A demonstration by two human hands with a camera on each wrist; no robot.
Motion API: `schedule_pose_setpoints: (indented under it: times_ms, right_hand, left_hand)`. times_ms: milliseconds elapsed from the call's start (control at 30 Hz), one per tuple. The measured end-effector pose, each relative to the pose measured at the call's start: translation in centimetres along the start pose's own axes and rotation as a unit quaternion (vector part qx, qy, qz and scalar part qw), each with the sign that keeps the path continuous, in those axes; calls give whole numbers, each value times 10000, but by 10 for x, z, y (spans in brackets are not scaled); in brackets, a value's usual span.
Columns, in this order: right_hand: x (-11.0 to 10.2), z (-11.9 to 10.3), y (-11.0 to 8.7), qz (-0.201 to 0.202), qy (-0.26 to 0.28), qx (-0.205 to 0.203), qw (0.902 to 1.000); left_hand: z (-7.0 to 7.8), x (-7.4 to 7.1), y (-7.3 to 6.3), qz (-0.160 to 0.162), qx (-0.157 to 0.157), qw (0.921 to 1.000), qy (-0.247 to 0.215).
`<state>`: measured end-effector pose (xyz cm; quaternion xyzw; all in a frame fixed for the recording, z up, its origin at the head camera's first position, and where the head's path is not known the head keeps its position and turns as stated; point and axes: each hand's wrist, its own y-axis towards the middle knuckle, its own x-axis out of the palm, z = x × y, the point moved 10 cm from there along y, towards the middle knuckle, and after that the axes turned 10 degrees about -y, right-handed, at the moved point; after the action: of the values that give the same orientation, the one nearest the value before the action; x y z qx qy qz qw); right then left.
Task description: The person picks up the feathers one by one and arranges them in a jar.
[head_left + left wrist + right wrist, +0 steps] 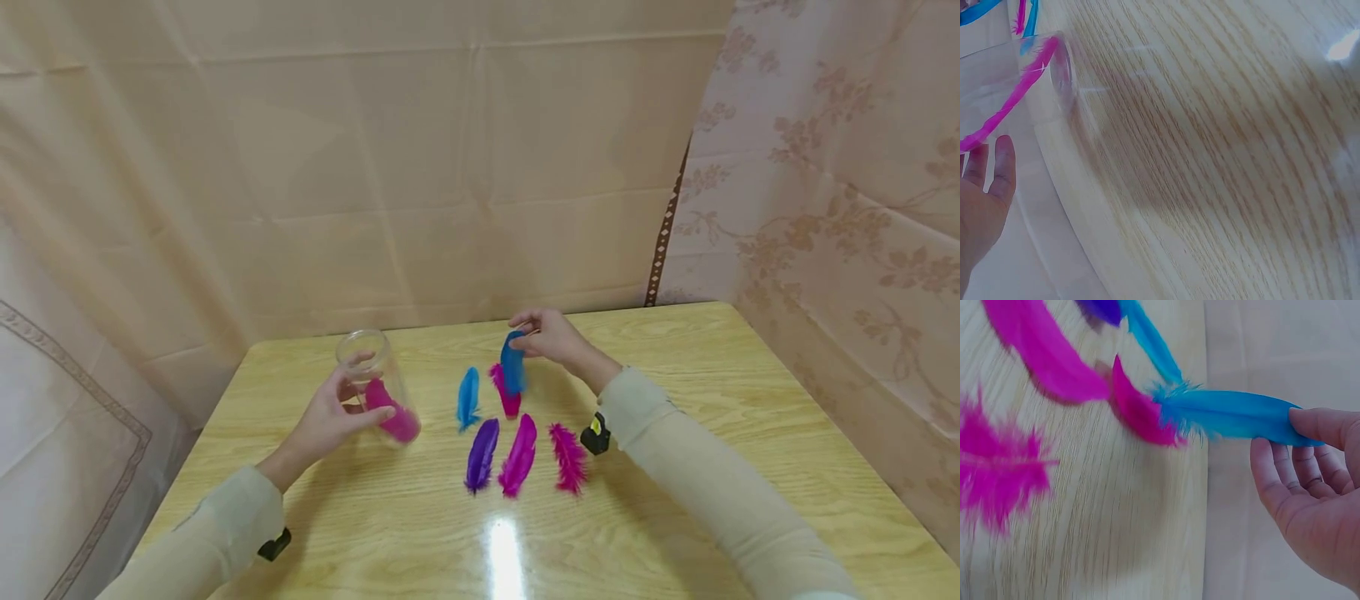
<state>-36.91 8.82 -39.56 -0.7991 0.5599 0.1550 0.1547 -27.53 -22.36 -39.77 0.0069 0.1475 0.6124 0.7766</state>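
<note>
Currently the left hand (333, 412) reaches from the left, fingers and thumb round a jar (392, 373); the right hand (553, 337), over the far side, pinches a blue feather (1235, 414) by its tip. The tabletop (712, 383) is wood-grained, beige cloth (450, 167) behind. Pink shows inside the clear jar; the blue feather hangs fluffy end down.

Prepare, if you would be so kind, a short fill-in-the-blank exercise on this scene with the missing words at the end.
1. The right hand pinches a ____ feather.
2. The left hand grips a clear jar, inside which the colour ____ shows.
3. On the table lie ____ loose feathers.
4. Of these, three are pink, one is blue and one is ____.

Missing words: blue; pink; five; purple.
</note>
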Motion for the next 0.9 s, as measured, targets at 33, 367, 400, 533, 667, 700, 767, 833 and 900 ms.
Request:
schedule_pose_setpoints:
  times_ms: [33,367,400,533,667,700,767,833,900]
  right_hand:
    - [2,-1,1,-36,93,9,10000]
    - [15,-35,4,-254,729,-381,9963]
    - [16,-38,4,-274,762,-408,9959]
    - [21,-50,4,-361,809,-487,9949]
    - [25,-62,3,-418,941,-558,9931]
    - [25,-65,2,-418,966,-582,9927]
    - [26,-71,1,-431,1037,-625,9917]
    - [27,-76,1,-430,1067,-663,9911]
    - [27,-80,0,-408,1024,-687,9915]
  left_hand:
    - [0,0,0,2,5,10000,2]
    - [-1,0,0,17,65,10000,-39]
    - [-1,0,-1,14,72,10000,-45]
    - [-2,1,-1,-6,54,9999,-90]
    - [-2,1,-2,-8,22,9999,-114]
    - [-2,1,-2,-13,28,9999,-108]
    - [-1,1,-1,-11,58,9999,-102]
    - [-1,1,-1,-10,78,9999,-100]
    - [-1,1,-1,-15,84,9999,-112]
